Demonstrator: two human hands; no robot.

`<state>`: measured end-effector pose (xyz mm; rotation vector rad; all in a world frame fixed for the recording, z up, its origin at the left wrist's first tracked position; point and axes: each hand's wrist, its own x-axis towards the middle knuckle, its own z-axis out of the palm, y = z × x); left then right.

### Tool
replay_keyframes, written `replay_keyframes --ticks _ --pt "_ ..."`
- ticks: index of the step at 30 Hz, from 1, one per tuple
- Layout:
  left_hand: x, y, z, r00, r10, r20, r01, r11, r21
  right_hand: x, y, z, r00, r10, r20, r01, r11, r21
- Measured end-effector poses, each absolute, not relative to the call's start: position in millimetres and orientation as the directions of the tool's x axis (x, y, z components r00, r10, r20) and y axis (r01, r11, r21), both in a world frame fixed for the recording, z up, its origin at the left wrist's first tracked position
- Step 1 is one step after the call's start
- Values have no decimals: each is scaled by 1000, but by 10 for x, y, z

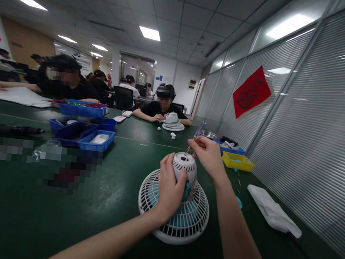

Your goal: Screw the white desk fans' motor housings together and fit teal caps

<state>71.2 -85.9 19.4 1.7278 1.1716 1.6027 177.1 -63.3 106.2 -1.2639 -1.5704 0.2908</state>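
A small fan lies face down on the green table, its white round grille (192, 225) flat and light blue blades showing through the slats. The white motor housing (188, 166) stands up from its middle, with a dark opening in the top. Wrapped round the housing's left side is my left hand (170, 185). Above the housing's upper right edge, my right hand (206, 150) pinches a screwdriver with a purple transparent handle (201, 128). The thin shaft points down at the housing's top; whether its tip meets a screw is too small to tell.
Blue bins (98, 141) stand at the left. A yellow tray (237, 161), loose screws and a white object (271, 207) with a dark cable are at the right. Across the green table (125, 161), a person handles another fan (173, 122); another person sits at the far left.
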Motion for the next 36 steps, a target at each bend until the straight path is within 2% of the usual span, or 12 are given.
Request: replay_keyframes --ticks 7,14,36 --pt "712 -852 192 -69 845 530 252 -499 829 1758 -651 1093 137 820 556 594 381 -708" --pt "709 -852 193 -65 839 540 258 -509 821 1780 -625 1081 91 819 567 600 409 -688" --pt "707 -848 194 -58 849 525 247 -497 832 1737 -609 1057 138 788 600 524 456 -719"
